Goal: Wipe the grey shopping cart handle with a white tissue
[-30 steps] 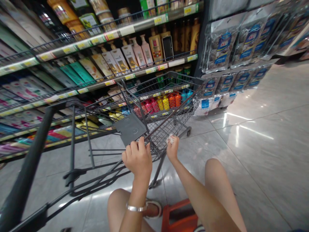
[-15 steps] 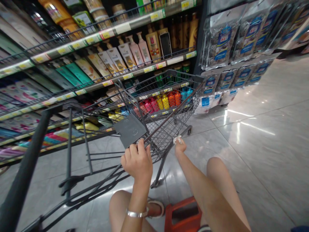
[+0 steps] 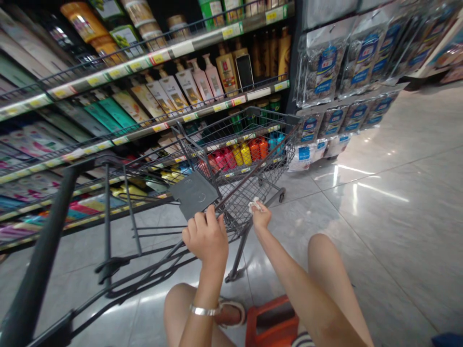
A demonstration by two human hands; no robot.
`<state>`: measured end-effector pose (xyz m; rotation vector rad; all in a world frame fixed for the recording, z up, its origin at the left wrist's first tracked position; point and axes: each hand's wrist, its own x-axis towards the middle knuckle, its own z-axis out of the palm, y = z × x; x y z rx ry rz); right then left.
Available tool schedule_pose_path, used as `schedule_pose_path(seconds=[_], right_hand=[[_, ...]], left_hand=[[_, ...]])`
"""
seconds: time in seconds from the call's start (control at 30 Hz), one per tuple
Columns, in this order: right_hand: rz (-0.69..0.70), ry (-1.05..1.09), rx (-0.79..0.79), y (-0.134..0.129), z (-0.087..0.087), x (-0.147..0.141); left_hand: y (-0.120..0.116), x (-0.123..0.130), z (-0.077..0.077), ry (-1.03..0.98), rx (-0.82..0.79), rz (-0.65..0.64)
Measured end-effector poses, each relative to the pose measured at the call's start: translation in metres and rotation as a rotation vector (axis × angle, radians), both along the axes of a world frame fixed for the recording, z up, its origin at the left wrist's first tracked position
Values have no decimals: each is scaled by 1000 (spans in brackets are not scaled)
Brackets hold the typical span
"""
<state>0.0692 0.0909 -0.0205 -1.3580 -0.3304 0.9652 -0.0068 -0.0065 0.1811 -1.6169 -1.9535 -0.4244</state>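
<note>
A dark grey wire shopping cart [image 3: 253, 193] stands in front of me, with a flat grey plastic panel [image 3: 193, 194] at its child-seat end. My left hand [image 3: 207, 234] is closed around the cart's frame just below that panel; the fingers curl over the bar. A silver bracelet circles the left wrist. My right hand [image 3: 262, 215] pinches a crumpled white cloth or tissue [image 3: 256, 205] against the side of the wire basket. How much of the cloth lies under the fingers is hidden.
Shelves of pump bottles [image 3: 188, 84] and tubs run behind the cart. Silvery packets [image 3: 327, 67] hang at the right. Between my knees is a red-orange stool [image 3: 269, 320]. The cart's thick handle [image 3: 43, 250] rises at the left, above a grey tiled floor [image 3: 383, 231].
My right hand has moved a little left and up with the white cloth, closer onto the basket's side. My left hand keeps its hold on the cart. The view has shifted slightly.
</note>
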Motion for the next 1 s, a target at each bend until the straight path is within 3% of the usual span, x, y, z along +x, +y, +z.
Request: schedule_pose_path(seconds=[0.17, 0.33, 0.47, 0.67, 0.83, 1.0], right_hand=[[50, 23, 61, -5, 28, 0], [117, 119, 74, -10, 35, 3], [186, 134, 111, -17, 28, 10], [155, -246, 159, -17, 7, 13], [134, -270, 85, -10, -14, 13], [141, -262, 46, -6, -22, 13]], left_hand=[[0, 1, 1, 42, -7, 3], [0, 2, 2, 48, -5, 18], [-1, 1, 1, 63, 19, 18], [0, -1, -1, 84, 70, -7], [0, -3, -2, 124, 119, -22], [0, -5, -3, 157, 105, -21]])
